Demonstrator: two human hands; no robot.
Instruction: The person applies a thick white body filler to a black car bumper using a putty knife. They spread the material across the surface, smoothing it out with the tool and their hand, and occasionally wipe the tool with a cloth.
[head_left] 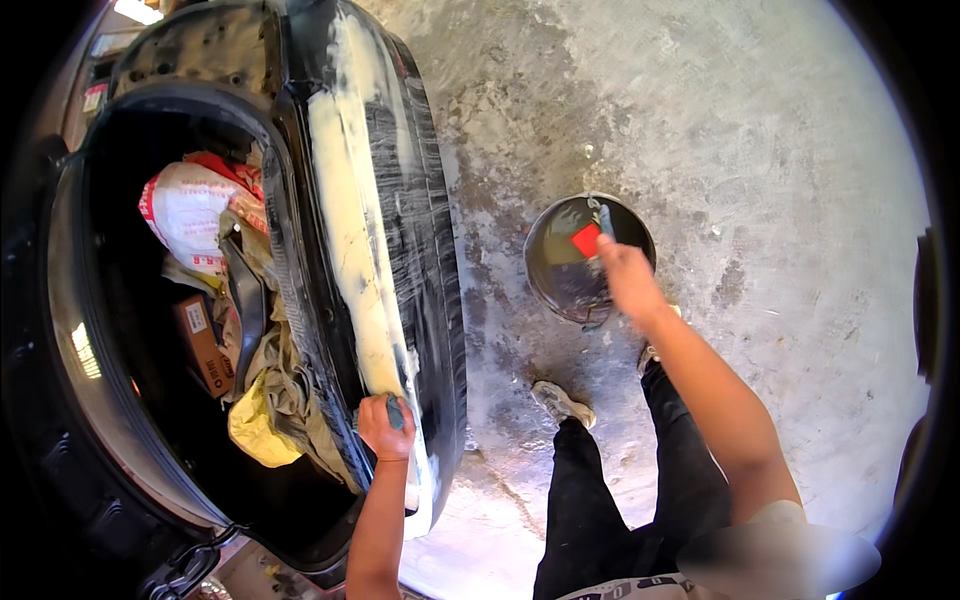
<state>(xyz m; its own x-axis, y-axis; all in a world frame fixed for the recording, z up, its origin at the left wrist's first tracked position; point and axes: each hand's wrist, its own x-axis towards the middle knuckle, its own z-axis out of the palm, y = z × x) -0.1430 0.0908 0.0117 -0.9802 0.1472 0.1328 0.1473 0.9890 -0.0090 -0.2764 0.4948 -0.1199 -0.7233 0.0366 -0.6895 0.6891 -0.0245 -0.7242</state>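
My left hand (383,430) is closed around a small blue-grey piece (396,412), perhaps a rag or sandpaper. It rests against the car's rear edge, beside a long strip of cream-coloured filler (350,240) on the black bodywork (425,260). My right hand (630,280) reaches over a round dark bucket (535,285) of murky water on the floor. Its fingers are closed at a flat red square block (586,240). A narrow blue-grey piece (605,218) shows right by the fingertips; whether it is held too is unclear.
The open boot at left holds a red and white bag (195,215), a brown carton (203,345), a yellow bag (262,425) and crumpled cloth (290,385). My shoes (563,403) stand near the bucket on the stained concrete floor (800,280).
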